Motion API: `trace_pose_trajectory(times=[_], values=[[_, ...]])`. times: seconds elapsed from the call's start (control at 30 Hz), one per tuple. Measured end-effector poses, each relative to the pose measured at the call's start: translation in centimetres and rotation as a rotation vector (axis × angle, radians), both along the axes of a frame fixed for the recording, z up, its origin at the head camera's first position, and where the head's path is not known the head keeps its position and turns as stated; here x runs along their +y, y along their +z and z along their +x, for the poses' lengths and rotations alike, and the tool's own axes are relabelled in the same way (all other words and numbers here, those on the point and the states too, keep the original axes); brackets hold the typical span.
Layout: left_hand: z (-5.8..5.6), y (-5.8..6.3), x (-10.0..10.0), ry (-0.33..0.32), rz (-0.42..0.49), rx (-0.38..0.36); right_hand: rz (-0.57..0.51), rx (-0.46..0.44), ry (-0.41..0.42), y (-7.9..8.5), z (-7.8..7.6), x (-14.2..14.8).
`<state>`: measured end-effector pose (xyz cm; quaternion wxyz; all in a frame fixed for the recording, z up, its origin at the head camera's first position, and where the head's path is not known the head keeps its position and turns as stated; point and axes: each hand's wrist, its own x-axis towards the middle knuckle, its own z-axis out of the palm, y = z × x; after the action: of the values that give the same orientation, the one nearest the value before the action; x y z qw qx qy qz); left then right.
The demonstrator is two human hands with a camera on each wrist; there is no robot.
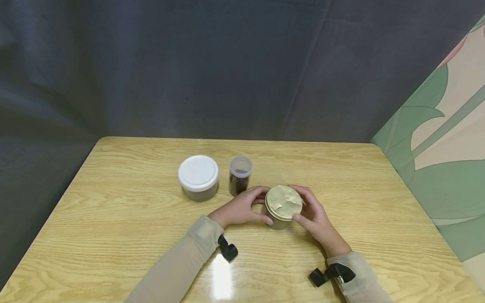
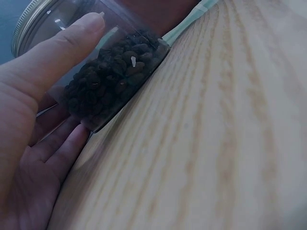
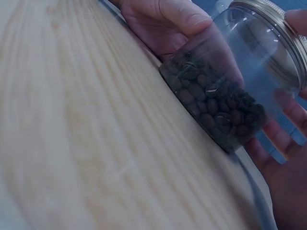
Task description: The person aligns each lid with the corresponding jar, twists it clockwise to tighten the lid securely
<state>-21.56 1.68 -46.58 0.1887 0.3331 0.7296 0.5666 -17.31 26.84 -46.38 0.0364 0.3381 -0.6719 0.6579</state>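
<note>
A clear jar (image 1: 279,224) with a dented gold lid (image 1: 284,201) stands on the table, held between both hands. Dark coffee beans (image 3: 216,108) fill its lower part, and the left wrist view shows them through the wall too. My left hand (image 1: 244,208) grips the jar's body from the left, its thumb lying along the near side. From the right, my right hand (image 1: 316,216) holds the jar, with its thumb at the lid's rim and its fingers around the far side. The lid sits on the jar.
Just behind my left hand stands a narrow clear container (image 1: 239,183) with dark contents and a translucent lid. Farther left is a wide tub (image 1: 198,179) with a white lid. The wooden table (image 1: 132,202) ends at a dark curtain (image 1: 227,75).
</note>
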Motion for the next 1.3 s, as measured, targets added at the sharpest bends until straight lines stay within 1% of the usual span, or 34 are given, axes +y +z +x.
trace_pose_trajectory(times=[0.27, 0.47, 0.8, 1.07, 1.2, 1.3], values=[[0.05, 0.21, 0.05, 0.004, -0.015, 0.008, 0.011, -0.025, -0.027, 0.05, 0.05, 0.11], [0.09, 0.27, 0.05, 0.007, -0.017, 0.012, 0.010, -0.026, -0.035, 0.18, 0.05, 0.13], [0.02, 0.16, -0.06, 0.004, -0.012, 0.011, 0.081, -0.030, -0.094, 0.36, 0.23, 0.13], [-0.04, 0.04, 0.00, -0.001, 0.014, 0.019, 0.052, -0.038, -0.080, 0.09, 0.16, 0.17], [-0.04, -0.06, 0.02, -0.002, 0.008, 0.021, 0.026, -0.055, -0.041, 0.00, 0.18, 0.25], [-0.02, 0.00, 0.04, -0.004, 0.011, 0.019, 0.027, -0.057, -0.006, -0.03, 0.10, 0.30]])
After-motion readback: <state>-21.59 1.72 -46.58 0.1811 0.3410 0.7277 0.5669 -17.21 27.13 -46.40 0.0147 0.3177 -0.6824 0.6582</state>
